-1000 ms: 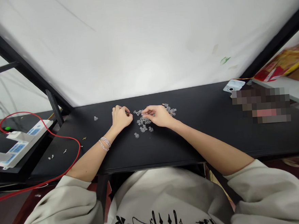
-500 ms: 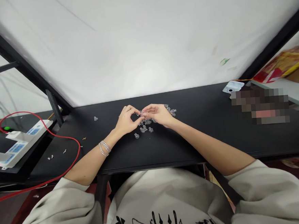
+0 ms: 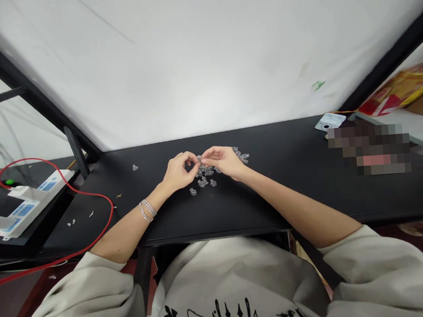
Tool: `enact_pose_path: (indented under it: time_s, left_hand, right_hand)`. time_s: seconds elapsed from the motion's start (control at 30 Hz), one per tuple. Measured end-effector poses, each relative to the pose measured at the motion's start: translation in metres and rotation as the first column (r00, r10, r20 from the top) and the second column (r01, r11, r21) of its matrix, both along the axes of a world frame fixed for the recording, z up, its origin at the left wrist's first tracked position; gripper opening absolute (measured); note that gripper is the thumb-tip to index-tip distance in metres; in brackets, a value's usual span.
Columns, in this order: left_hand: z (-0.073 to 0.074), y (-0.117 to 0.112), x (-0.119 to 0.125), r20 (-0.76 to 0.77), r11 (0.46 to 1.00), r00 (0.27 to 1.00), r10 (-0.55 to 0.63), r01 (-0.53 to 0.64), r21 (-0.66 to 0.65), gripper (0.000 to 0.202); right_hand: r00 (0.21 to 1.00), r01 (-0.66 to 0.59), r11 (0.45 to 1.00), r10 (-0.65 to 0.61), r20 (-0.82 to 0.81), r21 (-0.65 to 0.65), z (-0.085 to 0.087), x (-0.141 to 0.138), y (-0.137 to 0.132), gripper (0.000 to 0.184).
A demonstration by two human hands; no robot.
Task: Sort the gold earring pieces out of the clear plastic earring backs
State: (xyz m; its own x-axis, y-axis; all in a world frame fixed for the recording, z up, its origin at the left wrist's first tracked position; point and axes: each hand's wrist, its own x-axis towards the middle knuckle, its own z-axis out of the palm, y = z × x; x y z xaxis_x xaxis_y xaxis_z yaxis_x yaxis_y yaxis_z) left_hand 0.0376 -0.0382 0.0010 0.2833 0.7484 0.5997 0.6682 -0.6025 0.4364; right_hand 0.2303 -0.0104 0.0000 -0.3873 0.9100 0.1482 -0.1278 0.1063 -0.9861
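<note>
My left hand [image 3: 178, 173] and my right hand [image 3: 223, 161] meet fingertip to fingertip just above a black table [image 3: 289, 191]. Both pinch at a tiny clear part between them, too small to name. Under and beside the fingertips lies a scatter of several small clear plastic pieces [image 3: 206, 176]. More of these pieces [image 3: 242, 155] lie just behind my right hand. One clear piece [image 3: 192, 192] sits alone in front of the pile. My left wrist wears silver bracelets [image 3: 148, 209].
A lone clear piece [image 3: 135, 167] lies at the table's back left. A red cable [image 3: 102, 209] loops over the left edge beside a white power strip [image 3: 26, 205]. Tiny metal bits [image 3: 81, 218] lie near it. A white device [image 3: 330, 121] and red-yellow packaging [image 3: 402, 89] sit at right.
My left hand has come right from resting on the table and lifted to meet my right hand's fingertips over the pile. In the last half second both hands have barely shifted.
</note>
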Motion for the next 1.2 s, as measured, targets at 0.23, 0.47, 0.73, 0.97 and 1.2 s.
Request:
enact_pose_path:
  time_s: [0.23, 0.47, 0.73, 0.97, 1.2]
  left_hand:
    - [0.0001, 0.0003, -0.0006, -0.018, 1.000, 1.000, 0.017, -0.018, -0.016, 0.013]
    - [-0.0007, 0.0002, 0.0005, 0.030, 0.999, 1.000, 0.009, -0.010, 0.041, 0.010]
    - [-0.0011, 0.0001, 0.0005, 0.087, 0.998, 0.996, 0.023, -0.028, 0.054, 0.013]
    - [-0.0002, 0.0019, -0.0020, 0.008, 0.997, 0.997, 0.075, -0.075, 0.001, 0.015]
    - [-0.0033, 0.0050, -0.0062, 0.001, 0.997, 0.998, 0.062, -0.062, -0.046, 0.014]
  right_hand:
    - [0.998, -0.034, 0.995, 0.029, -0.053, -0.094, 0.0039, -0.0006, -0.0042, 0.045]
    - [0.998, -0.053, 0.991, 0.048, -0.045, -0.126, 0.0031, -0.0010, -0.0037, 0.046]
    - [0.999, -0.049, 0.994, 0.046, -0.028, -0.099, 0.0027, -0.0010, -0.0033, 0.044]
    - [0.999, -0.006, 0.994, 0.001, 0.048, 0.110, -0.0036, -0.0025, 0.0008, 0.041]
    - [0.996, 0.024, 0.969, -0.044, 0.079, 0.245, -0.0053, -0.0030, 0.0003, 0.031]
